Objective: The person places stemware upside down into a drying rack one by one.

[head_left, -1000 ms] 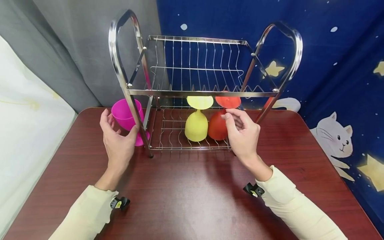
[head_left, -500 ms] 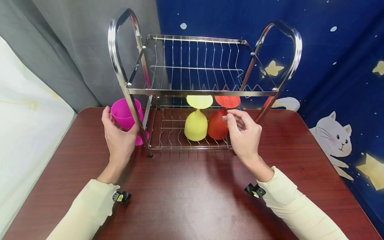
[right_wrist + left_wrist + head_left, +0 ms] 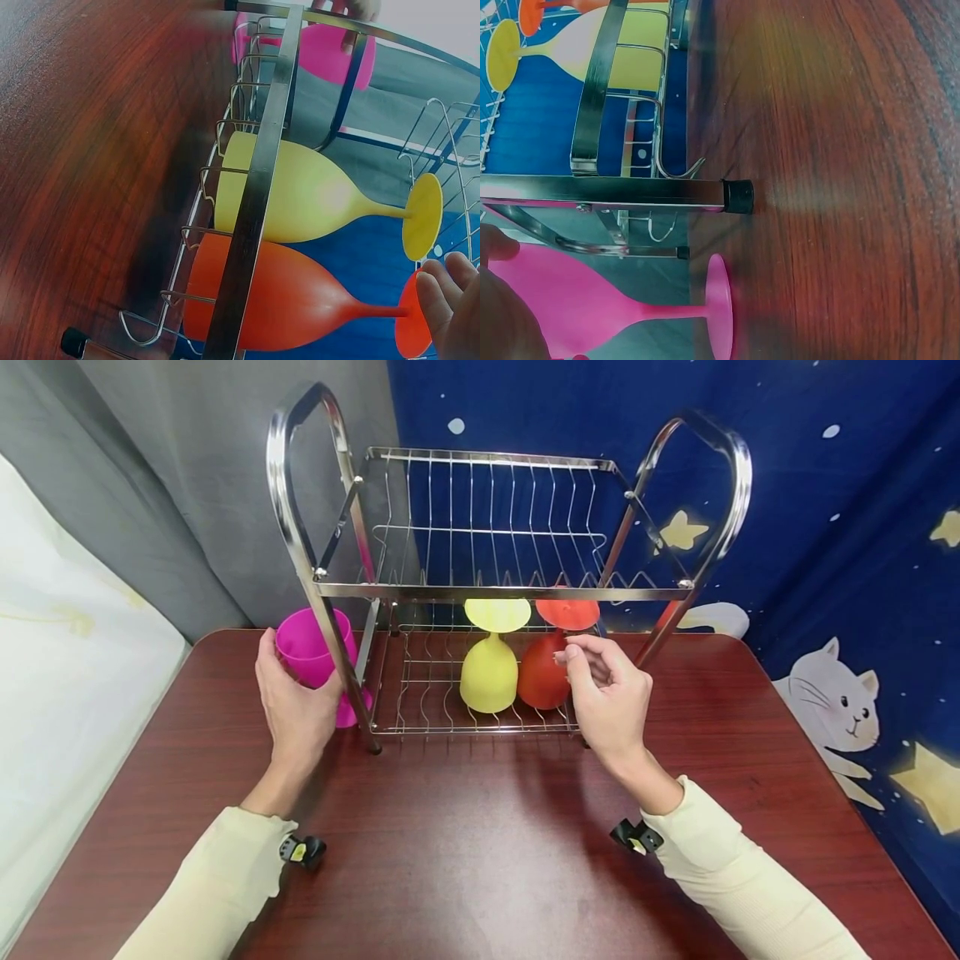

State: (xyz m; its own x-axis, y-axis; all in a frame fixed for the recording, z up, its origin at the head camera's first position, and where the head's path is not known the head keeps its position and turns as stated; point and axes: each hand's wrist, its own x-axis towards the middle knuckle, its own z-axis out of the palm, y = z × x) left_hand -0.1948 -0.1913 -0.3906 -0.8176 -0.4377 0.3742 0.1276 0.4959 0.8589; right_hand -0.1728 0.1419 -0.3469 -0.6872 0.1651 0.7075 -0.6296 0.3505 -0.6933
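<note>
A pink plastic goblet [image 3: 302, 647] stands upright on the table just outside the rack's left side. My left hand [image 3: 300, 718] grips its bowl, thumb and fingers on opposite sides; the rack's front post covers part of the bowl. Its stem and round foot [image 3: 719, 307] show in the left wrist view. Inside the lower tier, a yellow goblet [image 3: 489, 678] and a red goblet [image 3: 540, 675] sit upside down side by side. My right hand [image 3: 617, 697] hovers in front of the red goblet, fingers loosely bent and holding nothing; whether a fingertip touches the foot, I cannot tell.
A two-tier chrome dish rack [image 3: 498, 593] with tall looped side handles stands at the back of the brown wooden table [image 3: 480, 843]. Its black-capped front leg [image 3: 739, 196] is beside the pink goblet. Grey and blue patterned curtains [image 3: 795, 527] hang behind.
My left hand's fingers have closed in around the pink goblet's bowl, where they stood looser a second ago. The right hand has barely moved, and the goblets stay in place.
</note>
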